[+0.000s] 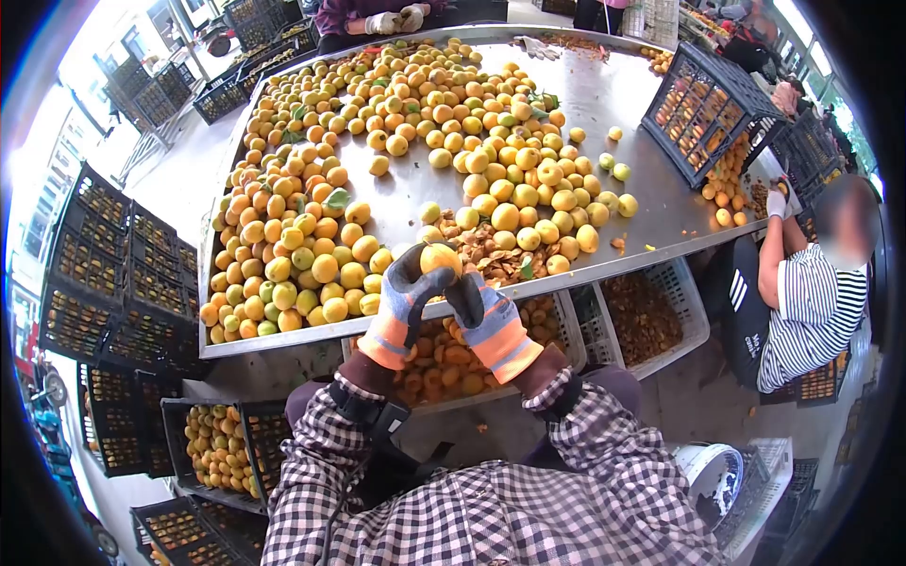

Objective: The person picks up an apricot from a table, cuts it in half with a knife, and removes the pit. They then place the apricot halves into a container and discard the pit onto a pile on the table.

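Observation:
My left hand (404, 307), in an orange and grey glove with dark fingers, holds a yellow-orange apricot (441, 258) at the table's front edge. Close on its right, my right hand (486, 325) wears a matching glove, its fingers bunched against the fruit's lower right side. Whether the right fingers grip anything themselves is hidden. Loose apricots (321, 269) cover much of the metal table (396, 193), and brown scraps (495, 253) lie just behind my hands. Below them a crate (571, 330) of apricots stands under the table edge.
A tipped black crate (703, 113) spills apricots at the table's right. A person in a striped shirt (816, 292) sits there. Another person's gloved hands (396, 21) are at the far edge. A crate of scraps (694, 302) and a bucket (713, 476) stand right; stacked crates (90, 269) stand left.

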A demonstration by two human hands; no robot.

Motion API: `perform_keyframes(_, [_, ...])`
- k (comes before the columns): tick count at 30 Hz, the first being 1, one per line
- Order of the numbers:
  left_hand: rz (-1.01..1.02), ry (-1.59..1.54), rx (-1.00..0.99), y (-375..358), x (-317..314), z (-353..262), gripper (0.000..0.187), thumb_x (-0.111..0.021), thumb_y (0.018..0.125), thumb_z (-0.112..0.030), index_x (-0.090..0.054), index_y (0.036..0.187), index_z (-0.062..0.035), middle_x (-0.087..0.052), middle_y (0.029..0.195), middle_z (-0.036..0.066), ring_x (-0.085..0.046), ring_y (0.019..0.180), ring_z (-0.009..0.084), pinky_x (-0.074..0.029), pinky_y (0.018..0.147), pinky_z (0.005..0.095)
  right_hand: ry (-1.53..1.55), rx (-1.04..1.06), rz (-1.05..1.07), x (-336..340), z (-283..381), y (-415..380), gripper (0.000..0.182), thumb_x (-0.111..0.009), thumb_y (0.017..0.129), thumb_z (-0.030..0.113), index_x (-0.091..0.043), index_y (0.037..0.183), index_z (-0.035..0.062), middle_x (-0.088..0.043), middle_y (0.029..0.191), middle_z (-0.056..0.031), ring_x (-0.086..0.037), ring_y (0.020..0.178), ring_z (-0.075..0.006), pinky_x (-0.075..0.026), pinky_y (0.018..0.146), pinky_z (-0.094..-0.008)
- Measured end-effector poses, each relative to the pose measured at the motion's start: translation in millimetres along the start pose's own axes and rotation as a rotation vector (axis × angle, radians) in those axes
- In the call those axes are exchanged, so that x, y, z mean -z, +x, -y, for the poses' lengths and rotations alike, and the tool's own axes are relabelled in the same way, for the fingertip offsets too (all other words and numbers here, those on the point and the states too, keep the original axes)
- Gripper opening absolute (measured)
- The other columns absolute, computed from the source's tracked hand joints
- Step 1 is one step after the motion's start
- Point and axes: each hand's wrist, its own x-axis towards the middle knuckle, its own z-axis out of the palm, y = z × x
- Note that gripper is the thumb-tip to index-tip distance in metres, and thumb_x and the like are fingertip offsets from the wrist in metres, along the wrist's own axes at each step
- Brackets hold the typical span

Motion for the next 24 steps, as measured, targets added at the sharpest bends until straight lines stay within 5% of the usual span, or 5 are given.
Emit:
perform_keyframes(4, [-0.071, -0.745, 0.327, -9, -16, 8, 0.051, -0.053, 0.094, -0.047, -0.059, 0.111, 0.0002, -0.065, 0.090, 0.010, -0.060, 0.073, 0.0196, -0.051, 0.068, 0.0296, -0.086, -0.050, 0.121, -17, -4, 0, 0.030, -0.058, 0.088, 0.014, -0.052, 0.116, 0.0043, -0.064, 0.099, -0.0194, -0.063, 0.088, -0.0390, -0.051, 0.069, -0.0434])
perform_keyframes(11, [-0.056, -0.579, 0.334, -5, -8, 12, 0.057, -0.048, 0.095, -0.053, -0.058, 0.113, 0.0001, -0.065, 0.091, 0.010, -0.061, 0.074, 0.0195, -0.051, 0.066, 0.0289, -0.161, -0.098, 0.148, -15, -9, 1, 0.025, -0.057, 0.089, 0.014, -0.052, 0.112, 0.0048, -0.064, 0.092, -0.0185, -0.063, 0.082, -0.0394, -0.051, 0.066, -0.0448])
perform_keyframes(17, [0.170, 0.175, -0.095, 3, 15, 2, 0.052, -0.072, 0.085, -0.012, -0.049, 0.131, -0.0017, -0.061, 0.111, 0.004, -0.058, 0.105, 0.0127, -0.050, 0.091, 0.0285, -0.262, -0.123, 0.145, 9, 0, 12, 0.021, -0.059, 0.089, 0.016, -0.053, 0.106, 0.0067, -0.063, 0.088, -0.0177, -0.064, 0.078, -0.0376, -0.053, 0.062, -0.0431])
perform_keyframes(22, [0.184, -0.045, -0.055, 1, 4, -7, 0.052, -0.073, 0.086, -0.018, -0.051, 0.130, -0.0034, -0.061, 0.110, 0.004, -0.059, 0.098, 0.0114, -0.051, 0.082, 0.0254, -0.252, -0.029, 0.078, 9, -6, 11, 0.021, -0.060, 0.090, 0.017, -0.054, 0.107, 0.0074, -0.064, 0.084, -0.0153, -0.064, 0.076, -0.0379, -0.052, 0.061, -0.0439])
perform_keyframes(24, [-0.011, -0.116, 0.274, -5, 1, -16, 0.053, -0.070, 0.087, -0.032, -0.052, 0.129, -0.0034, -0.062, 0.107, 0.004, -0.061, 0.093, 0.0103, -0.052, 0.071, 0.0228, -0.227, 0.039, 0.030, 10, -10, 11, 0.022, -0.060, 0.090, 0.017, -0.054, 0.108, 0.0076, -0.064, 0.083, -0.0145, -0.065, 0.075, -0.0379, -0.052, 0.061, -0.0440])
